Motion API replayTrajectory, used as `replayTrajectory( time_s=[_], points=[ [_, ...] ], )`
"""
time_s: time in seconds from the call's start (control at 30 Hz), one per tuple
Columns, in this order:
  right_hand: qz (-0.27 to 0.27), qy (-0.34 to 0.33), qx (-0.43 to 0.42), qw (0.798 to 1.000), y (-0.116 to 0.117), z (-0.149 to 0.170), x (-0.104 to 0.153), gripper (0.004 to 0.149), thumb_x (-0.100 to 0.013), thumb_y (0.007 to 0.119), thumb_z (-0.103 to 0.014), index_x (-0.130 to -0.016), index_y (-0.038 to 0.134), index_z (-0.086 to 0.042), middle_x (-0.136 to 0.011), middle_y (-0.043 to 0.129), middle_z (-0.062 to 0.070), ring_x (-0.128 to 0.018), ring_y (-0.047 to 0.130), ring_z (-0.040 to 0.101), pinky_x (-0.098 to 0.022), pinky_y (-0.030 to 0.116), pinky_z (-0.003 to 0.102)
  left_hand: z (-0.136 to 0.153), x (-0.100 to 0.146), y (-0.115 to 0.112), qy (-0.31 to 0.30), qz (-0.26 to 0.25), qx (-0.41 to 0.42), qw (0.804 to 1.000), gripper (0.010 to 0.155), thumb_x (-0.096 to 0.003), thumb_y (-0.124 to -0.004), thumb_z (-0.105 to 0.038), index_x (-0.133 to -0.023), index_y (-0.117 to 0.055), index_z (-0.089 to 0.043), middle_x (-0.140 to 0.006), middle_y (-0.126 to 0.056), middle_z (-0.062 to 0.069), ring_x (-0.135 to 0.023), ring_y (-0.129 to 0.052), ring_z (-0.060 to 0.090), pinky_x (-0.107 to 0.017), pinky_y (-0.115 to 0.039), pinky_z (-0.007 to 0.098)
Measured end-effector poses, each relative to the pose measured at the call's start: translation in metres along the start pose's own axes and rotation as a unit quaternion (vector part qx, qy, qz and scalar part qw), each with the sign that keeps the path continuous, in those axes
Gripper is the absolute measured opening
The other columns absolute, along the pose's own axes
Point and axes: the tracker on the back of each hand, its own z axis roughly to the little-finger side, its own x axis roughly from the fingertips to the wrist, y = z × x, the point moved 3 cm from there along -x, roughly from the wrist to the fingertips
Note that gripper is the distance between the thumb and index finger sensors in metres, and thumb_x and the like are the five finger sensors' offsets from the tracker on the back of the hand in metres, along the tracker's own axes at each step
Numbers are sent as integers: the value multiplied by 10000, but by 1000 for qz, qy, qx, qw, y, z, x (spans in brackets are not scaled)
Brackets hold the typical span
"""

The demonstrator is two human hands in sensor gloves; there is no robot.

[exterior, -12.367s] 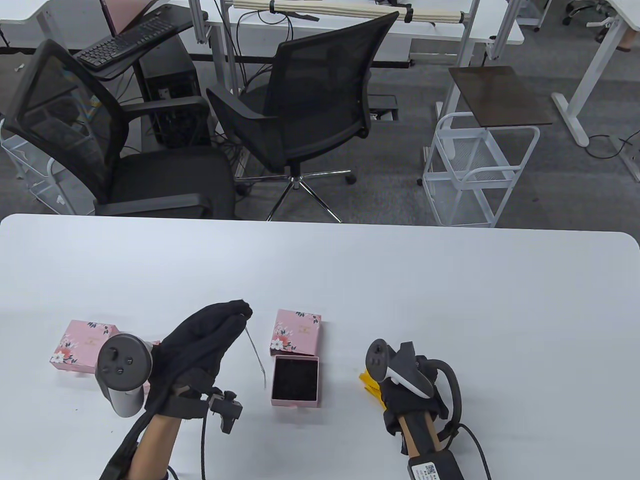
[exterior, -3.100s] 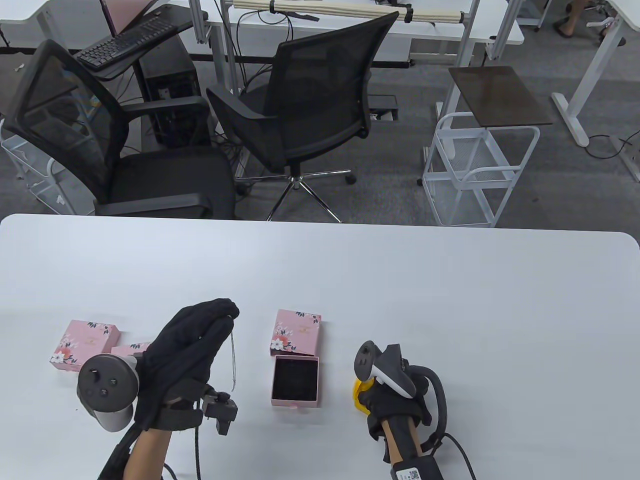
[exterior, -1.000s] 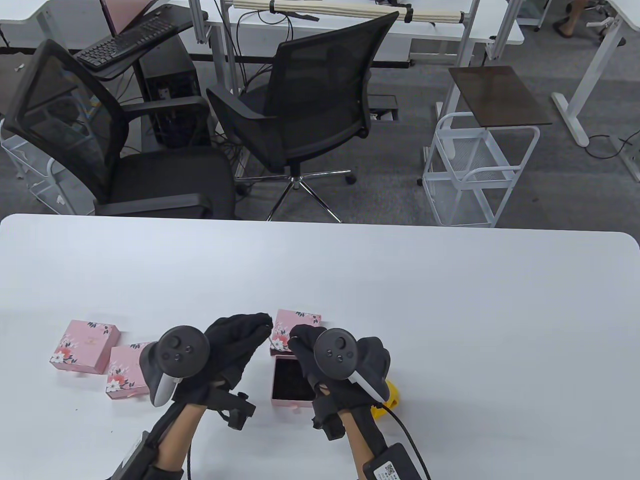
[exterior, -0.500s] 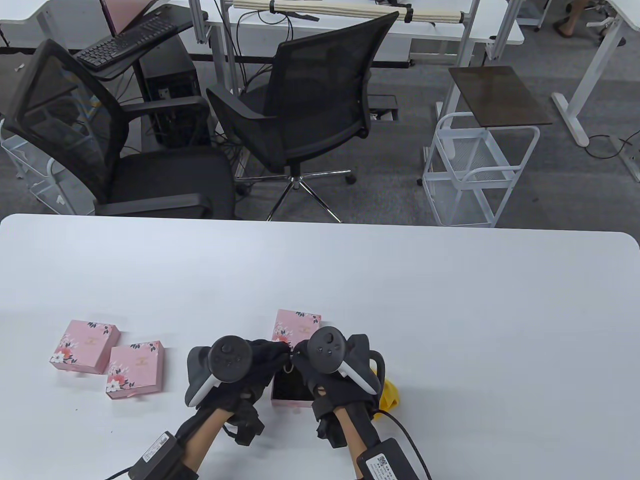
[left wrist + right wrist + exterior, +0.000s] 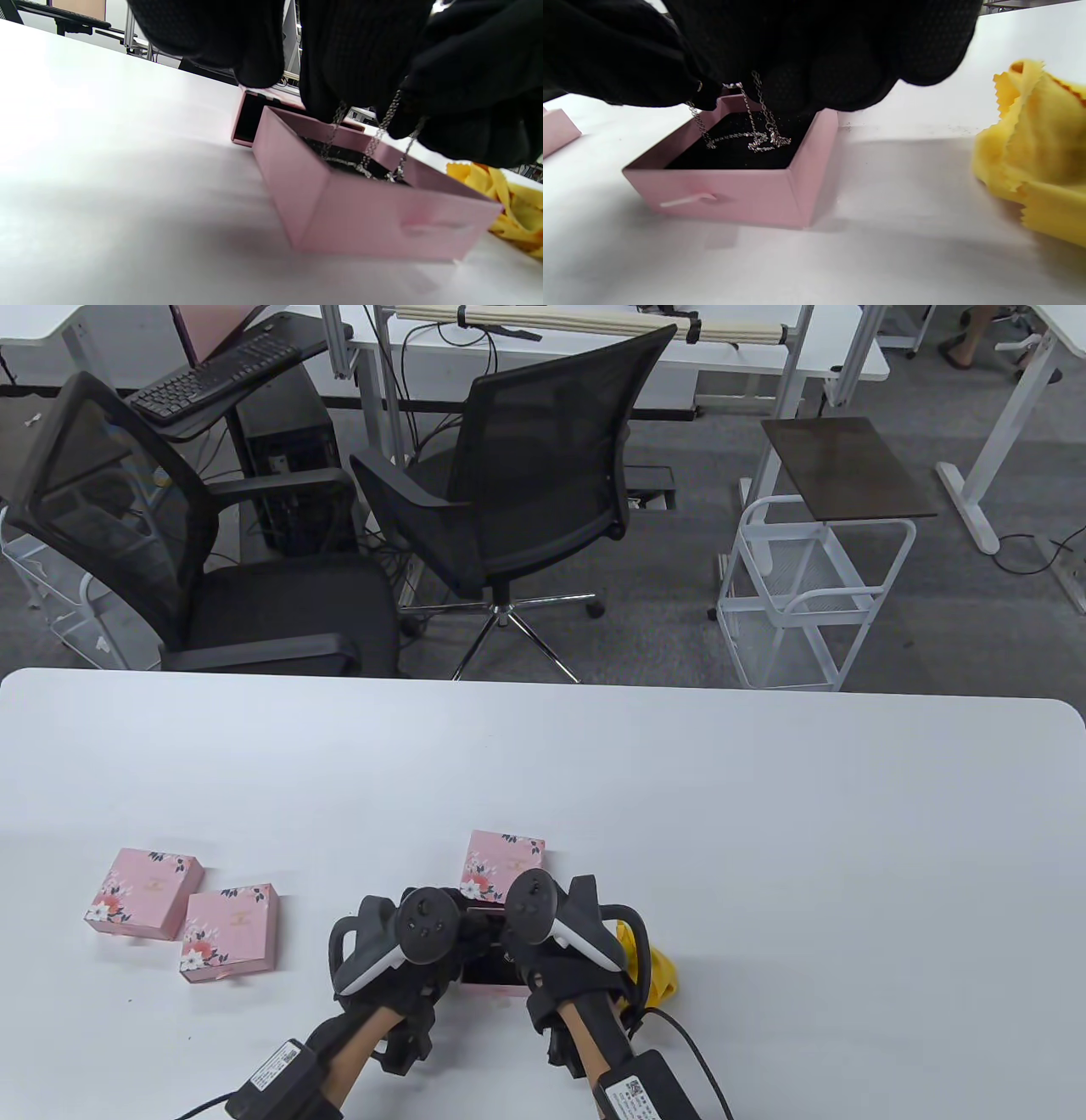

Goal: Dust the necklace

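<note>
A thin silver necklace (image 5: 755,135) hangs in several strands from black gloved fingertips, and its lower part lies pooled on the black lining of an open pink box (image 5: 734,195). In the table view both hands sit close together over that box (image 5: 492,976). My left hand (image 5: 471,931) and my right hand (image 5: 507,940) each pinch the chain just above the box. The left wrist view shows the strands (image 5: 377,135) dropping past the box's rim (image 5: 373,220). A crumpled yellow cloth (image 5: 652,965) lies on the table to the right of the box, untouched.
The box's flowered pink lid (image 5: 502,861) lies just beyond the hands. Two more shut pink boxes (image 5: 144,891) (image 5: 229,929) sit at the left. The white table (image 5: 764,831) stretches away; office chairs stand past its far edge.
The right hand left the yellow cloth and joined the left at the chain. Both hands then sank toward me over the open box, and the chain now pools inside it.
</note>
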Motion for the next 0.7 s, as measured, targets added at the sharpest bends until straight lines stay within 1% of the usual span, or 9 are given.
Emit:
replayTrajectory(
  time_s=[0.13, 0.17, 0.23, 0.3, 0.4, 0.53, 0.6, 0.7],
  points=[
    [-7, 3, 17, 1000, 3, -1, 1, 399, -642, 780, -334, -980, 771, -122, -809, 899, 153, -626, 895, 373, -563, 742, 535, -2, 0, -3, -1, -5, -7, 1000, 382, -546, -870, -448, -908, -907, -331, -1146, -690, 114, -956, -631, 352, -689, -661, 479],
    [-7, 4, 20, 1000, 2, -2, 1, 412, -639, 784, -341, -987, 766, -120, -816, 894, 157, -629, 894, 375, -566, 739, 536, -2, 0, -3, -3, -9, -6, 1000, 407, -548, -857, -463, -929, -893, -325, -1148, -686, 117, -956, -630, 352, -691, -660, 480],
    [-1, 4, 23, 1000, 0, -3, 3, 451, -636, 790, -351, -1017, 735, -114, -840, 880, 165, -649, 883, 385, -574, 732, 541, 0, 2, 0, -10, -29, 10, 999, 451, -554, -808, -508, -959, -867, -319, -1155, -673, 114, -956, -629, 350, -693, -660, 482],
    [3, 4, 27, 1000, -3, -4, 5, 496, -635, 792, -366, -1048, 698, -109, -879, 853, 184, -676, 870, 399, -586, 720, 550, 4, 3, 5, -6, -56, 41, 998, 453, -560, -792, -515, -956, -871, -312, -1150, -681, 118, -954, -637, 349, -691, -664, 487],
    [0, 5, 28, 1000, -6, -5, 9, 522, -634, 796, -367, -1072, 665, -113, -920, 820, 206, -713, 844, 422, -600, 703, 561, 13, 1, 8, 7, -64, 66, 996, 458, -570, -777, -507, -976, -851, -306, -1153, -671, 117, -961, -636, 356, -697, -659, 498],
    [-16, 4, 33, 999, -9, -7, 13, 517, -631, 810, -358, -1072, 663, -134, -953, 792, 223, -744, 821, 443, -613, 688, 573, 24, -5, 2, 24, -48, 86, 995, 513, -590, -738, -504, -1053, -764, -284, -1181, -614, 136, -1003, -590, 381, -725, -624, 536],
    [-31, 6, 34, 999, -9, -8, 13, 519, -630, 816, -358, -1077, 657, -149, -977, 767, 238, -767, 800, 459, -626, 670, 586, 28, -7, -2, 27, -35, 89, 995, 553, -603, -701, -500, -1108, -679, -276, -1215, -545, 133, -1050, -527, 386, -749, -580, 568],
    [-69, 9, 43, 997, -5, -9, 13, 528, -623, 832, -368, -1078, 654, -167, -1019, 720, 264, -808, 759, 489, -646, 638, 609, 31, -12, -10, 24, -7, 97, 995, 583, -617, -659, -485, -1156, -565, -283, -1256, -426, 91, -1101, -418, 382, -779, -497, 600]
  ],
)
